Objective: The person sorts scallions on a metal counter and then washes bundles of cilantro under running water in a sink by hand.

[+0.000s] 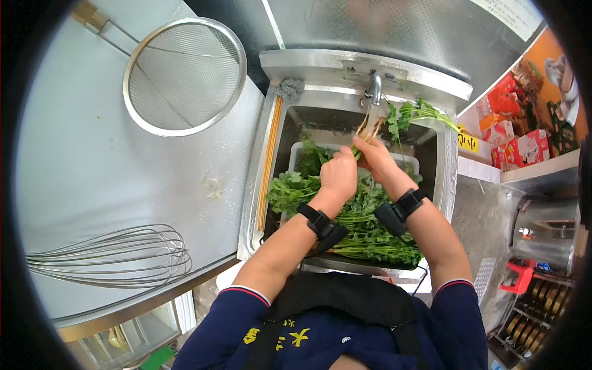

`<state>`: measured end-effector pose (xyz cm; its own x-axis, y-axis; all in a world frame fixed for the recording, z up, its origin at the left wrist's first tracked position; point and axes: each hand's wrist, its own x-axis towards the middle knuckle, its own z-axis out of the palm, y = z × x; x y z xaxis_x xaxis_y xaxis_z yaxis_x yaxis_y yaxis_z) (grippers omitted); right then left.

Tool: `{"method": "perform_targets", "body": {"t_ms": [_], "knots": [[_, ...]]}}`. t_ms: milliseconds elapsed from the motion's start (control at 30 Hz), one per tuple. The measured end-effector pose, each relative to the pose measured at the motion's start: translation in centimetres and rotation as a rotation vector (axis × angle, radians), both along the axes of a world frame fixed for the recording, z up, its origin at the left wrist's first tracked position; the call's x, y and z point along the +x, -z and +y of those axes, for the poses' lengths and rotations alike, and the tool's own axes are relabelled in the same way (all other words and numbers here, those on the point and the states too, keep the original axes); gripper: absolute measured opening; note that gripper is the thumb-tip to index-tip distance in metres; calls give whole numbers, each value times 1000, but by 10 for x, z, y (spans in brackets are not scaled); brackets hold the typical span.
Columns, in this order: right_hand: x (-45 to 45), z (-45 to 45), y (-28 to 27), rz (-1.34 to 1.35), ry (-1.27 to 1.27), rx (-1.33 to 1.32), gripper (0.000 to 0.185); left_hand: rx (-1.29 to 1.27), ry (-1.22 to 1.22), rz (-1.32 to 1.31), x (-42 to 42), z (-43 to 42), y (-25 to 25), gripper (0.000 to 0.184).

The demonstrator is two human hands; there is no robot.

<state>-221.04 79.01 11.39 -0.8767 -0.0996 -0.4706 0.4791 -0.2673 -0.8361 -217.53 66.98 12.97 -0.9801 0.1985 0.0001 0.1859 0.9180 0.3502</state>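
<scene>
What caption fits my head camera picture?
Left hand and right hand hold rooted stalks under the tap, above leafy greens in the sink.

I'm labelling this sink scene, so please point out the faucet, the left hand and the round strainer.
Faucet [375,89], head view: on its metal spout.
Left hand [339,175], head view: on the back of the hand.
Round strainer [185,77], head view: middle of its mesh.

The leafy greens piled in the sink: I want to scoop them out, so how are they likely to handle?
The leafy greens will probably flop, having slender stems and thin leaves. They may be slippery, since they lie in the sink near the faucet. A handful could tangle, as stems and leaves lie crossed.
</scene>
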Motion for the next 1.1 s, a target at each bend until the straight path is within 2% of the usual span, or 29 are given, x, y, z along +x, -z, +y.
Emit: {"method": "perform_targets", "body": {"t_ms": [67,167,200,233,300,333,400,467,500,567,633,700,733,767,833,867,900,967,1033,1100], "knots": [[-1,1,8,51,86,134,37,-193,76,69,6,7,-8,23],[-12,1,15,-29,147,211,39,-227,106,128,7,9,-7,23],[-7,-1,-4,-77,173,103,38,-228,100,157,6,8,-9,24],[-9,2,-2,-75,173,103,38,-229,100,159,5,7,-9,24],[-15,15,-3,-171,135,-323,33,-235,85,221,0,3,-5,23],[-14,20,-8,-143,43,-436,29,-233,84,220,0,2,-3,23],[-9,15,-2,-70,36,-335,28,-320,115,335,-2,1,1,30],[-6,10,16,85,94,-177,26,-321,136,321,2,5,-2,32],[-4,10,9,84,99,-176,26,-326,153,305,5,7,-3,33],[-3,7,-10,-2,176,22,26,-287,160,305,7,10,-1,32],[-8,8,4,0,229,0,30,-254,164,299,9,10,-1,32],[-16,12,10,-131,292,-229,37,-249,174,353,7,10,-3,37],[-17,17,9,-146,279,-444,42,-249,170,355,4,8,-3,37],[-18,19,10,-147,277,-442,42,-277,158,349,1,6,-2,41],[-11,19,-11,-175,114,-558,33,-299,145,335,4,3,1,45],[-8,18,-7,-63,75,-422,25,-332,165,345,4,2,1,45],[-8,16,-1,-60,75,-421,25,-366,186,358,4,1,1,45],[-6,12,11,43,105,-54,21,-334,172,309,8,3,2,46],[-3,9,-3,52,133,-30,22,-302,157,261,8,6,2,48],[-6,8,-10,-67,200,8,23,-220,187,262,9,5,1,46]]}}
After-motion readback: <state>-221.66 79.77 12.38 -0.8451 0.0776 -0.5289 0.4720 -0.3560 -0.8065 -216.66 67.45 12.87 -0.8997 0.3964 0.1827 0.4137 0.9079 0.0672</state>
